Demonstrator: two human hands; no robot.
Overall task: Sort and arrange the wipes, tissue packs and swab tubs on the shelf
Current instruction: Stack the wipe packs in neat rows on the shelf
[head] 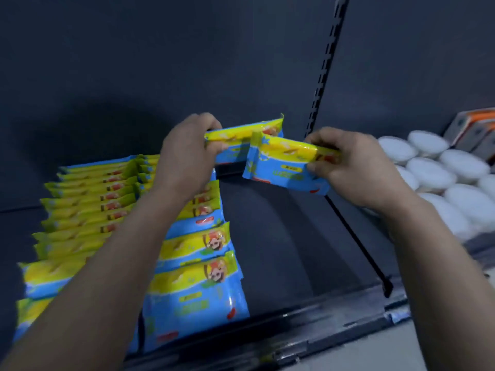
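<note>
My left hand [187, 151] grips a blue-and-yellow wipes pack [249, 132] by its left end, near the shelf's back wall. My right hand [345, 164] grips a second identical wipes pack [278, 162] by its right end, just in front of the first; the two packs overlap. Both are held above the dark shelf [281, 236]. Two rows of the same wipes packs [192, 263] stand on the left part of the shelf, partly hidden by my left forearm. White round swab tubs [434, 172] are stacked to the right.
A black divider rail [356, 242] runs front to back between the wipes section and the tubs. Orange-and-grey tissue packs [476, 132] sit at the far right behind the tubs. Bare shelf lies between the wipes rows and the divider.
</note>
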